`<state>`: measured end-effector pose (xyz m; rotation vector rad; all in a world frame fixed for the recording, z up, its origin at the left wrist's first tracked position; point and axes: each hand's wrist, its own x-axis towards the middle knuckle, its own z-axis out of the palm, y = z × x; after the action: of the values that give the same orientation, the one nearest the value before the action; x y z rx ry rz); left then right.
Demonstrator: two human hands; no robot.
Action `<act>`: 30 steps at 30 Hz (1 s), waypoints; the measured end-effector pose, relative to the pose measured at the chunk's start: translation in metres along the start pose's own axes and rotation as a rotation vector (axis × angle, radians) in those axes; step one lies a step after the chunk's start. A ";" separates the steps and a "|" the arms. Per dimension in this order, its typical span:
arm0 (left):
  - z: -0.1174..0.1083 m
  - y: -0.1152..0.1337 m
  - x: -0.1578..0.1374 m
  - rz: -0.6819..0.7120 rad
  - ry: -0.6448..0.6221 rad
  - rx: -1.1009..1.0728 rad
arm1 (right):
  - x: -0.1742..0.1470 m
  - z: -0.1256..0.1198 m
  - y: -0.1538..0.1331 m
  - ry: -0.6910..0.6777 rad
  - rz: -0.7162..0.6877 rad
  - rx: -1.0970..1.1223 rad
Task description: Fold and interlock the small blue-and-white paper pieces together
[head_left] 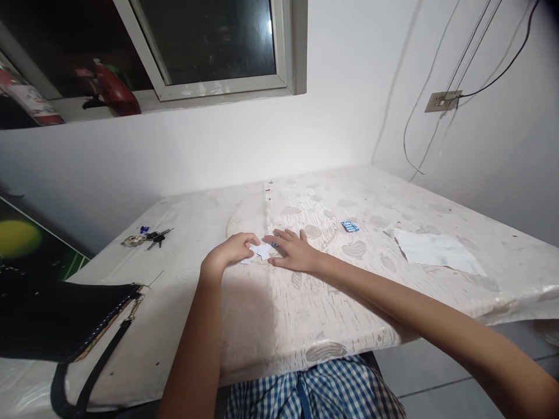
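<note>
Small white paper pieces (264,251) with notched edges lie on the table between my two hands. My left hand (233,250) is at their left side, its fingers curled and closed on the edge of a piece. Part of that piece is hidden under the fingers. My right hand (294,251) rests flat with fingers spread, pressing at the pieces' right side. Blue lettering shows between its fingers, too small to read. A small blue-and-white packet (350,226) lies to the right of my right hand.
A patterned plastic cloth covers the table (279,314). At left lie keys (156,237) and a black bag (65,320) with a strap. A white cloth or paper sheet (439,250) lies at right. Bottles (116,90) stand on the window sill. Cables hang from a wall socket (442,101).
</note>
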<state>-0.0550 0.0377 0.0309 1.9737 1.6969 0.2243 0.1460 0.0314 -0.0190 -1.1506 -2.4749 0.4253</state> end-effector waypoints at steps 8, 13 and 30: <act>0.001 -0.007 0.001 0.034 0.159 -0.269 | 0.024 0.015 -0.019 0.161 -0.148 0.048; 0.002 -0.006 -0.004 0.052 0.064 -0.109 | 0.027 0.013 0.003 0.369 -0.051 0.244; 0.008 0.019 0.002 0.192 0.233 -0.564 | 0.023 -0.001 -0.004 0.356 -0.044 0.633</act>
<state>-0.0345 0.0357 0.0334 1.7166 1.3677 0.9247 0.1297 0.0466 -0.0115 -0.8165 -1.8505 0.8331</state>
